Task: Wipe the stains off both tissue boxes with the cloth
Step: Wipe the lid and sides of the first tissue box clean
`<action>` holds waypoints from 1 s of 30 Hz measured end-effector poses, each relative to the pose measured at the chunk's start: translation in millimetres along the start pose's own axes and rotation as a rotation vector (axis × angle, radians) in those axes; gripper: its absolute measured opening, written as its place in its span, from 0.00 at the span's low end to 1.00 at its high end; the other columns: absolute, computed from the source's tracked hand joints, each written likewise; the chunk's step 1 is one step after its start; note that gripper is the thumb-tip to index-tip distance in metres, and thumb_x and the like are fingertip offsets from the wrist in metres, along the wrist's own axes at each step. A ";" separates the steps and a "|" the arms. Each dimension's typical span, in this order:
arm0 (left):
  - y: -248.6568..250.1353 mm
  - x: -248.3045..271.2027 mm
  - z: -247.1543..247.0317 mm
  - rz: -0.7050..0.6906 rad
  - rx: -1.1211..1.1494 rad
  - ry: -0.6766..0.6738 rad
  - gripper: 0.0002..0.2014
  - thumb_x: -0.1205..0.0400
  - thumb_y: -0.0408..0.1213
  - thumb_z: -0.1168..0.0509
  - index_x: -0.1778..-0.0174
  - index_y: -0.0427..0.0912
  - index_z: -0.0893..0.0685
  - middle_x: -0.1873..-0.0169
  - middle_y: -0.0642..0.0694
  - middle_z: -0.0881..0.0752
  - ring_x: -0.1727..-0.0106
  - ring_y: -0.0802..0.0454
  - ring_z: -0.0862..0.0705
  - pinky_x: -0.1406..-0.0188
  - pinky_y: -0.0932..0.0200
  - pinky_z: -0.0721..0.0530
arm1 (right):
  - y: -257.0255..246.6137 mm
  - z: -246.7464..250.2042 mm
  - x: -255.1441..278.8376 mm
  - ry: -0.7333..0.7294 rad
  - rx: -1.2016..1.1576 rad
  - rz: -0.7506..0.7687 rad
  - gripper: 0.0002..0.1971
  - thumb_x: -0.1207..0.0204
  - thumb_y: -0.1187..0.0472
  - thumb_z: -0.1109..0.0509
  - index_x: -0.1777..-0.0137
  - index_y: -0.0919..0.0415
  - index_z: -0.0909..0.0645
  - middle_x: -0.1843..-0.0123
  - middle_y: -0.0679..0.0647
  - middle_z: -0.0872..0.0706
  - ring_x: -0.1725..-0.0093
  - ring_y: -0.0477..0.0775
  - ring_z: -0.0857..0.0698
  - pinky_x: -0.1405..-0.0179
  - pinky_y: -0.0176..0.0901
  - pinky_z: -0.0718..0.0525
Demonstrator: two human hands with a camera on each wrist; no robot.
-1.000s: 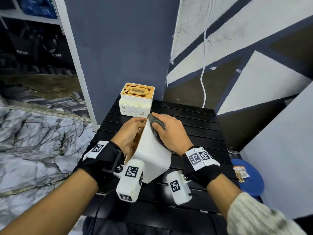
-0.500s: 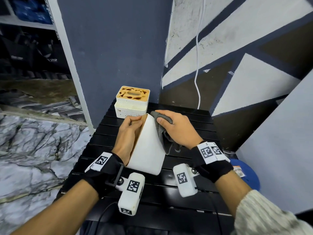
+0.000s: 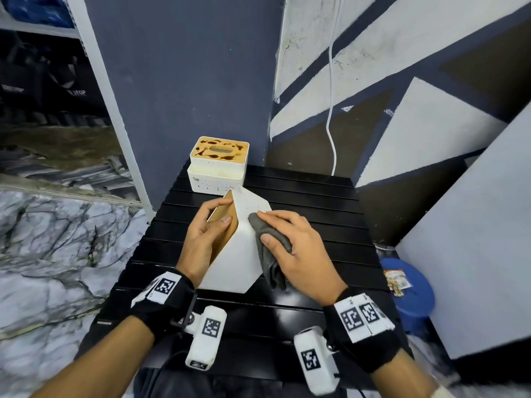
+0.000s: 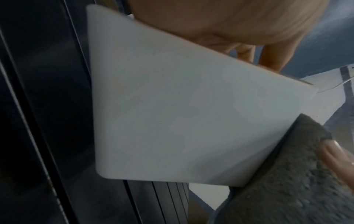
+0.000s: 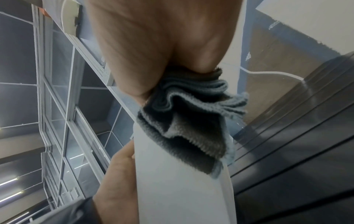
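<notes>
1. Right now the near tissue box [image 3: 230,262] is tipped up on edge on the black slatted table [image 3: 316,196], its tan lid facing your left and a white speckled side facing up and to the right.
2. Your left hand [image 3: 205,239] grips that box: fingers curl over the lid's far edge and the thumb lies across the tan face.
3. Your right hand [image 3: 296,254] holds the grey cloth [image 3: 268,242] bunched under its fingers and thumb, and presses it against the box's white side; the loose end of the cloth hangs down towards the table.
4. From the right wrist view, the cloth's folds [image 5: 191,121] spill out below the palm and lie on the white wall [image 5: 182,189].
5. From the left wrist view, the box's underside [image 4: 182,113] looks plain white, with the cloth [image 4: 287,174] at its lower right edge.
6. Behind, the far tissue box [image 3: 218,168] stands upright at the table's back left corner, its tan lid covered in dark brown stains, just beyond the tilted box's top corner.
7. Off to the right, a blue stool [image 3: 413,300] sits below the table with a small packet [image 3: 398,281] on it.
</notes>
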State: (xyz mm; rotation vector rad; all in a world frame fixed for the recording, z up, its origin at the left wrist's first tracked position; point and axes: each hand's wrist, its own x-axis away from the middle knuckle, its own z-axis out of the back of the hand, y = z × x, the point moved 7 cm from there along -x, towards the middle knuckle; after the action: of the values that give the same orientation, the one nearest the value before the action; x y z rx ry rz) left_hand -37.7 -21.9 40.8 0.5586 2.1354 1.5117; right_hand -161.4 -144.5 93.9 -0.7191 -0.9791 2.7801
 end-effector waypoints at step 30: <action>-15.1 17.0 5.3 -0.047 -0.054 0.035 0.17 0.12 0.35 0.44 0.27 0.42 0.28 0.33 0.47 0.16 0.38 0.54 0.14 0.45 0.62 0.13 | -12.8 -27.6 35.5 0.202 0.080 0.156 0.20 0.23 0.55 0.28 0.32 0.56 0.21 0.36 0.49 0.21 0.35 0.49 0.24 0.34 0.50 0.23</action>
State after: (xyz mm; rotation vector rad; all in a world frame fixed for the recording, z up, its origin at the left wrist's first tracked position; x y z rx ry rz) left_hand -49.3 -12.9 22.7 0.4629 2.1126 1.5591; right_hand -180.5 -109.9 68.8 -1.0823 -0.8018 2.7849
